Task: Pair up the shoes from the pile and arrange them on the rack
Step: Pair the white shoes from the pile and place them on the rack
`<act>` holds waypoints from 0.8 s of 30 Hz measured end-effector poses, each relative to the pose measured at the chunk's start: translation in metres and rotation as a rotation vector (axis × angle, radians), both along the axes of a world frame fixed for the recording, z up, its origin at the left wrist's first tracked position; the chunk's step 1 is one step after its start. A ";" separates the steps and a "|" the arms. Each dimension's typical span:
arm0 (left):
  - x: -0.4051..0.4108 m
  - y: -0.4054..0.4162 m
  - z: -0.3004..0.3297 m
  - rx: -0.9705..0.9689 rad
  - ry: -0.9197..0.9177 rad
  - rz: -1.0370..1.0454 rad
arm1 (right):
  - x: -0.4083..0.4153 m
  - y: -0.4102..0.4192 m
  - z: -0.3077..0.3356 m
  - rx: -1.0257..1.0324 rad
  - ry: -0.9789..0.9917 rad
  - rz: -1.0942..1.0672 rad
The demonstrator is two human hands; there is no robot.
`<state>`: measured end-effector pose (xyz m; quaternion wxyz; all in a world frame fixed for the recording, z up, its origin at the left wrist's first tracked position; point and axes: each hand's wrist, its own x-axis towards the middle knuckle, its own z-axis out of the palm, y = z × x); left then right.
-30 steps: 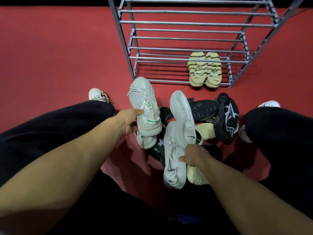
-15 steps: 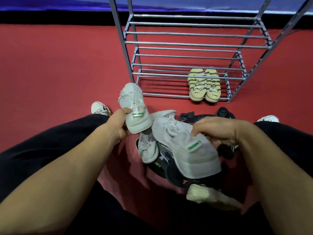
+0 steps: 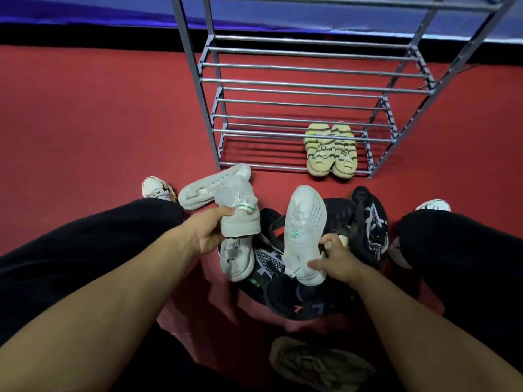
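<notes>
On the red floor (image 3: 85,123) between our knees lies the pile of shoes (image 3: 297,278), at about six o'clock from the metal rack (image 3: 297,86), which stands at twelve o'clock in our view. Our left hand (image 3: 208,236) pinches a white sneaker (image 3: 237,213) by its heel, thumb on top and fingers curled beneath; its green heel stripe faces us and its toe points away towards eleven o'clock, the sole turned partly up. Our right hand (image 3: 336,260) grips a second white sneaker (image 3: 304,233) near its heel, fingers wrapped round the side, so that the pale sole faces us and the toe points up towards twelve o'clock. A third white sneaker (image 3: 237,257) lies in the pile just under our left hand. Dark sneakers (image 3: 368,224) fill the rest of the heap, some at three o'clock of the shoe in our right hand, others beneath it. A pair of yellow sandals (image 3: 329,149) sits side by side on the lowest tier of the rack, towards its right end. A tan shoe (image 3: 319,363) lies apart from the pile at six o'clock, close to us. Our own white shoes show at nine and three o'clock beyond our black trousers (image 3: 70,250).
</notes>
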<state>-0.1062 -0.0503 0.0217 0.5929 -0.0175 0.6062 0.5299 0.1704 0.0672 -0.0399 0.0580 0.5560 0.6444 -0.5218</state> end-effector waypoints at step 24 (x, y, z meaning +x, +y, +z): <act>0.020 0.007 -0.009 -0.094 -0.034 -0.142 | -0.044 0.024 0.031 -0.324 0.406 -0.576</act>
